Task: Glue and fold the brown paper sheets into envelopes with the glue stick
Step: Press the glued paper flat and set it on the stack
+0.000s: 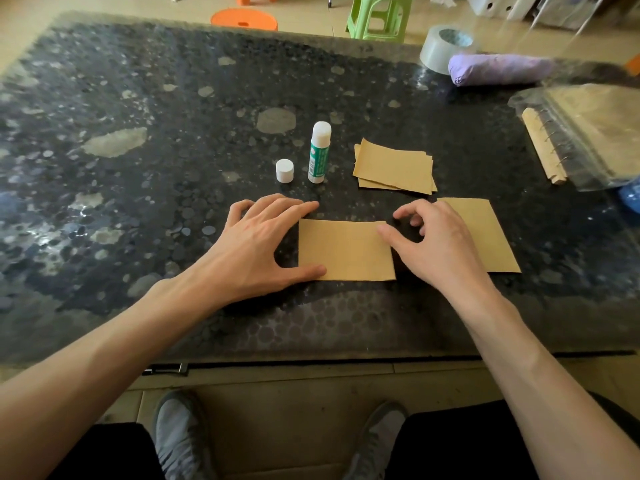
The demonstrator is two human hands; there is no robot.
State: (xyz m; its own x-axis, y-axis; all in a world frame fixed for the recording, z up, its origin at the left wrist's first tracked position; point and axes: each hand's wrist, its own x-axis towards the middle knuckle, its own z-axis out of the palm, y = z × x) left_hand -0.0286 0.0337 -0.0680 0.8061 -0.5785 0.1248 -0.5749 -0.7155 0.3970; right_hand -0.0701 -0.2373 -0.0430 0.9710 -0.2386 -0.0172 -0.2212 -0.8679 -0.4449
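Observation:
A folded brown paper sheet (344,251) lies flat near the table's front edge. My left hand (256,240) rests at its left edge, with straight fingers along the top corner and the thumb pressing the bottom corner. My right hand (440,244) touches its right edge with the thumb, the other fingers loosely curled above the table. Another brown sheet (491,237) lies partly under my right hand. A small stack of brown sheets (394,167) sits behind. The uncapped glue stick (319,152) stands upright, its white cap (284,170) beside it on the left.
On the dark speckled table (138,188), a tape roll (443,46) and a purple bundle (498,69) lie at the back right. A spiral notebook in clear plastic (588,136) lies at the right. Orange stools (244,19) and a green stool (379,15) stand beyond the table.

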